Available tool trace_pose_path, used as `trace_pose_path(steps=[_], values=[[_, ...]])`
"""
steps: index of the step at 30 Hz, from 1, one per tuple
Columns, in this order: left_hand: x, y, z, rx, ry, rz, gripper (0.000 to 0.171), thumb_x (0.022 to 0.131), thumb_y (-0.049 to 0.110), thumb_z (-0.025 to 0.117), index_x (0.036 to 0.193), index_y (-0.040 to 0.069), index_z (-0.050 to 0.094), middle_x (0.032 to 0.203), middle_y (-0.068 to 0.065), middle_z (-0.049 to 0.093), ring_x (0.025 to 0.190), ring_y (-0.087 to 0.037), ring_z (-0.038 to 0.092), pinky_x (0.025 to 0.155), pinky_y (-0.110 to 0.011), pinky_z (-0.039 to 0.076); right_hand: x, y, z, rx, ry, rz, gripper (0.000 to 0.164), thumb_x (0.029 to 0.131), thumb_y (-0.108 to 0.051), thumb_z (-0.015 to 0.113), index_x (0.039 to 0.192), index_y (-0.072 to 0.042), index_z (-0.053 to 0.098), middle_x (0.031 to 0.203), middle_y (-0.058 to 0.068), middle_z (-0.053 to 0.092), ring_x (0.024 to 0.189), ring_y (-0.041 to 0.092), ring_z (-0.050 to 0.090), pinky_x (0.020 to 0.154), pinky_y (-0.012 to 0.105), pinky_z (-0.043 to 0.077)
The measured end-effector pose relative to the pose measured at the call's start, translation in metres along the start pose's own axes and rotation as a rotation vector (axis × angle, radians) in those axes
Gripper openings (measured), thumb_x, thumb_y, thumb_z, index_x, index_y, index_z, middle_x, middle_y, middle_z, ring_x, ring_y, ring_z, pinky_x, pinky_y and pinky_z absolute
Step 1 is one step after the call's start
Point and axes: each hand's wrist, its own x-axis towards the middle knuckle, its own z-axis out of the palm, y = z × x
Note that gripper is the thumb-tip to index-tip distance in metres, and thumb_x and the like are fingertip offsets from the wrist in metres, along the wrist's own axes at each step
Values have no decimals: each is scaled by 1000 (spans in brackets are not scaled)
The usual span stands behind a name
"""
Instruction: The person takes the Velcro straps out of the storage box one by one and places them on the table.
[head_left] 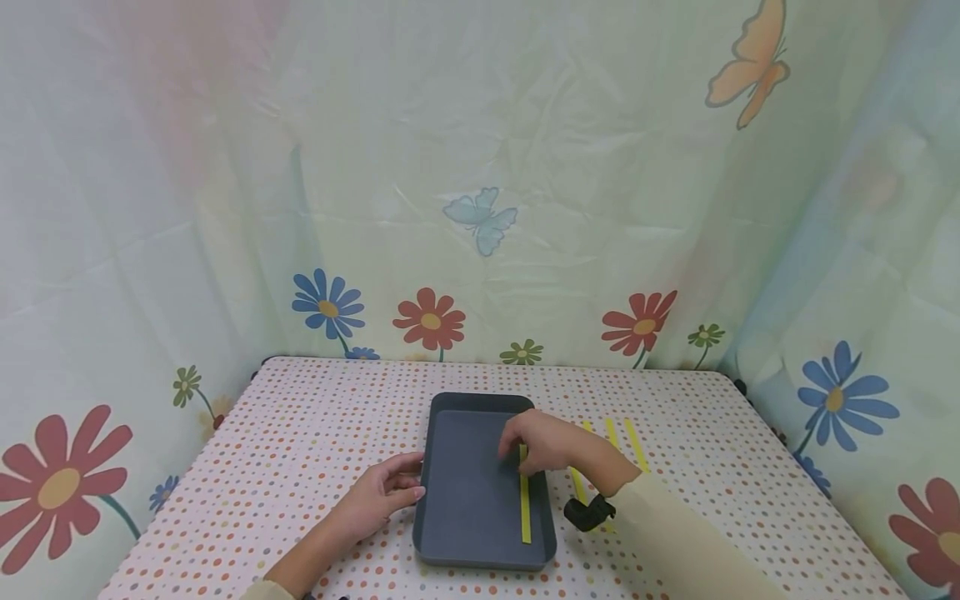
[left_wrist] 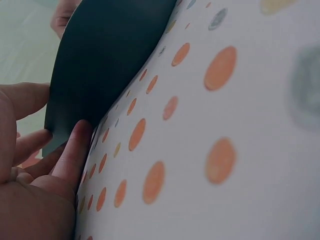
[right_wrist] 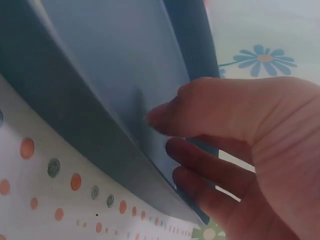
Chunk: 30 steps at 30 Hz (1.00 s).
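Note:
A dark grey rectangular tray (head_left: 468,483) lies lengthwise on the dotted table. Inside it, along the right side, runs a flat yellow strip (head_left: 525,517). My right hand (head_left: 543,442) reaches over the tray's right wall, thumb and bent fingers apart around the strip's far end. In the right wrist view the thumb (right_wrist: 200,107) and fingertips hang inside the tray, and no strip shows between them. My left hand (head_left: 375,496) is at the tray's left side; in the left wrist view its fingertips (left_wrist: 80,130) touch the outer wall.
Several more yellow strips (head_left: 636,442) lie on the table right of the tray, partly hidden by the right forearm. A black wrist device (head_left: 588,512) sits on that arm. Behind the table (head_left: 330,417) hangs a curtain (head_left: 375,233) printed with flowers and butterflies.

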Motion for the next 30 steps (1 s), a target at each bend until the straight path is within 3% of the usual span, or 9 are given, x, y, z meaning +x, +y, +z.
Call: trace_pose_path(steps=[8, 14, 23, 30], values=[[-1, 2, 1, -1, 8, -8, 60, 98, 21, 71, 151, 5, 48, 148, -21, 54, 116, -20, 64, 89, -24, 57, 7, -1, 2, -90, -95, 94, 30, 77, 3, 84, 95, -21, 79, 103, -11, 70, 96, 10, 65, 81, 27, 56], [-1, 3, 2, -8, 14, -16, 59, 98, 20, 71, 151, 5, 48, 147, -20, 54, 117, -21, 64, 90, -26, 57, 12, -1, 2, -148, -143, 114, 33, 77, 5, 84, 92, -24, 78, 100, -12, 68, 93, 6, 64, 81, 25, 56], [-1, 2, 0, 19, 18, -32, 59, 98, 23, 71, 151, 8, 49, 147, -17, 55, 118, -20, 64, 91, -27, 57, 14, -2, 4, -234, -151, 65, 36, 74, 12, 83, 90, -21, 77, 95, -9, 66, 85, 4, 60, 77, 24, 55], [-1, 3, 1, 21, 19, -29, 59, 98, 23, 71, 151, 7, 49, 147, -18, 55, 117, -19, 64, 91, -27, 57, 16, 2, 4, -282, -142, 27, 28, 75, 6, 84, 86, -19, 77, 90, -7, 65, 78, 3, 55, 71, 22, 53]])
